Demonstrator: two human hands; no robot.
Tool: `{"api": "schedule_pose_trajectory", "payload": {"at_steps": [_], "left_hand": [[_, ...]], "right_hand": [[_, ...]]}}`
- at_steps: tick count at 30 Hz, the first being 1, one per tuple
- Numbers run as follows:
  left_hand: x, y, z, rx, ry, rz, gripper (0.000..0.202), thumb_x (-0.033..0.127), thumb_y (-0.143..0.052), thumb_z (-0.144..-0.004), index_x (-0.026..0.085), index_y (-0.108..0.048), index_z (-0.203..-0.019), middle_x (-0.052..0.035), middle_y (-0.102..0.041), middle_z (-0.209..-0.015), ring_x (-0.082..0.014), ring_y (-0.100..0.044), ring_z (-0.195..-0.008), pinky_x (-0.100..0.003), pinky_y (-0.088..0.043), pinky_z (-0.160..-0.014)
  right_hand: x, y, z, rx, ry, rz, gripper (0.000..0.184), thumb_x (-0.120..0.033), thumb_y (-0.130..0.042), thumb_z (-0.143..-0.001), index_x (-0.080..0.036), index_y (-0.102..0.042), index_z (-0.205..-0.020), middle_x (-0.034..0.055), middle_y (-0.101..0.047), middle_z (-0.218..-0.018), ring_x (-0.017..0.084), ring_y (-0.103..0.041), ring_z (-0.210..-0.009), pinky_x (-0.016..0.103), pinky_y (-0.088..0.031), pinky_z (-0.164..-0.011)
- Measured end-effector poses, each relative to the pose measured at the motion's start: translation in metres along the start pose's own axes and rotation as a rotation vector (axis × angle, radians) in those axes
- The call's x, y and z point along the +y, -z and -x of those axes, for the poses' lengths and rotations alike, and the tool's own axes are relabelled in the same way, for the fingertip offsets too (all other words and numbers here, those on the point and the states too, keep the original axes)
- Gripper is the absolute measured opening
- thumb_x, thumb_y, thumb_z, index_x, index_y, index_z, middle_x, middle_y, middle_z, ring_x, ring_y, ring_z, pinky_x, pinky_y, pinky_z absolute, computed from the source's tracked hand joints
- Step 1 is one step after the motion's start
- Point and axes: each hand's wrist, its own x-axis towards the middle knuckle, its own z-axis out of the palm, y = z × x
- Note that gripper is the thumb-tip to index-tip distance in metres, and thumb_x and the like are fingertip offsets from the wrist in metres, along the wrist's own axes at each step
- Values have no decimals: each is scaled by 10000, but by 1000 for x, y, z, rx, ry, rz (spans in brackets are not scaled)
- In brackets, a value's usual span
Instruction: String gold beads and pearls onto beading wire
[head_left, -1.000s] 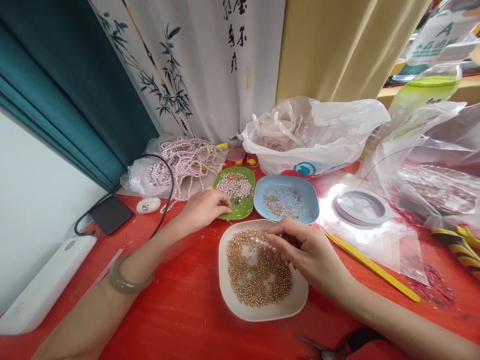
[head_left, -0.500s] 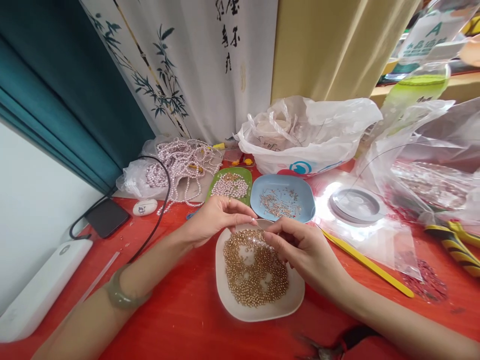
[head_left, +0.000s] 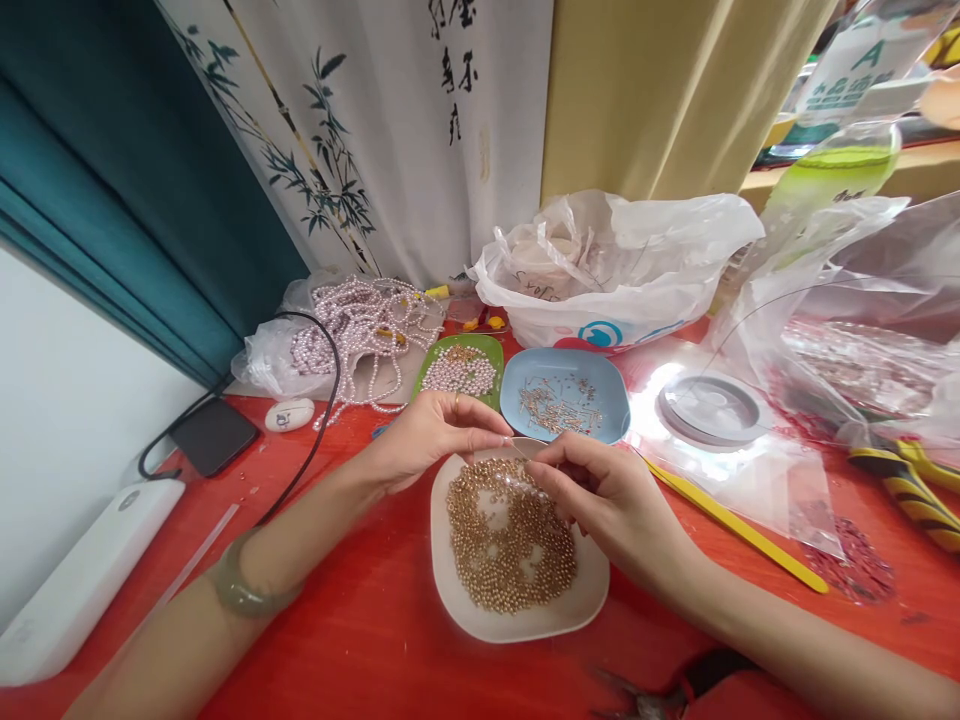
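Over the far rim of a cream dish (head_left: 517, 628) full of small gold beads (head_left: 510, 565), both hands work close together. My left hand (head_left: 442, 432) pinches a tiny pale bead (head_left: 509, 442) between thumb and forefinger. A thin clear thread (head_left: 520, 452) spans the short gap to my right hand (head_left: 604, 490), whose thumb and forefinger are closed on it. Some clear, shiny beads (head_left: 517, 484) hang beneath the right fingertips, partly hidden. Behind the hands are a green dish (head_left: 491, 347) of pale pink beads and a blue dish (head_left: 616, 400) of metal pins.
Pearl strands (head_left: 360, 330) heap at back left. A thread spool (head_left: 712, 408) lies on plastic at right, near yellow tweezers (head_left: 739, 525) and yellow-black pliers (head_left: 904, 495). Other pliers (head_left: 652, 700) lie at the front edge. A black cable (head_left: 334, 350) curves at left.
Hardly anything differs. The pale bead at my left fingertips shows less than before; both hands stay almost in place.
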Motion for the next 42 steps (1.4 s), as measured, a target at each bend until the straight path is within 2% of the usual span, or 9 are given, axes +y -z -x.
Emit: {"api": "schedule_pose_trajectory", "payload": {"at_steps": [8, 15, 22, 29, 35, 39, 42], "left_hand": [[1, -2, 1, -12, -7, -55, 78, 175, -673, -598, 146, -666, -670, 10, -623, -606, -77, -517, -543, -219, -416, -560], [-1, -8, 4, -16, -113, -212, 121, 194, -659, -625, 143, -645, -733, -19, -642, -713, -112, -568, -676, -235, -446, -646], [2, -9, 6, 6, -98, -284, 91, 228, -631, -660, 146, -654, -692, -24, -657, -699, -119, -577, -660, -242, -449, -639], [5, -8, 8, 6, -191, -334, 91, 230, -617, -694, 162, -673, -719, -29, -658, -758, -133, -574, -738, -252, -432, -701], [5, -9, 10, -1, -259, -337, 89, 228, -614, -706, 177, -681, -735, -25, -618, -737, -137, -554, -742, -258, -430, -684], [6, -11, 12, -12, -282, -296, 73, 204, -621, -699, 175, -682, -729, -19, -611, -733, -123, -553, -712, -242, -431, -649], [7, -11, 12, -9, -245, -275, 96, 219, -611, -706, 164, -670, -758, -23, -637, -751, -122, -569, -722, -237, -436, -657]], "right_hand": [[0, 0, 0, 3, 21, 24, 188, -278, -496, -772, -172, -543, -625, -47, -446, -461, 84, -412, -421, 216, -343, -412], [2, 0, 0, -2, 77, 101, 180, -259, -497, -783, -169, -578, -650, -34, -469, -485, 84, -419, -445, 211, -349, -420], [5, 0, -2, -12, 97, 112, 155, -254, -510, -785, -174, -618, -709, -22, -510, -523, 86, -436, -447, 216, -362, -427], [1, 3, 0, 1, 126, 79, 174, -285, -487, -805, -176, -620, -834, -3, -535, -633, 104, -473, -534, 234, -378, -486], [5, 2, 1, 18, 165, 40, 170, -296, -497, -806, -188, -614, -866, -7, -508, -639, 109, -475, -558, 234, -386, -494], [5, 2, 0, 7, 200, 37, 147, -268, -500, -804, -185, -620, -786, 10, -530, -668, 116, -493, -577, 253, -406, -534], [5, 2, 0, -6, 198, 31, 149, -250, -493, -809, -181, -616, -760, 26, -560, -699, 128, -514, -607, 267, -414, -563]]}}
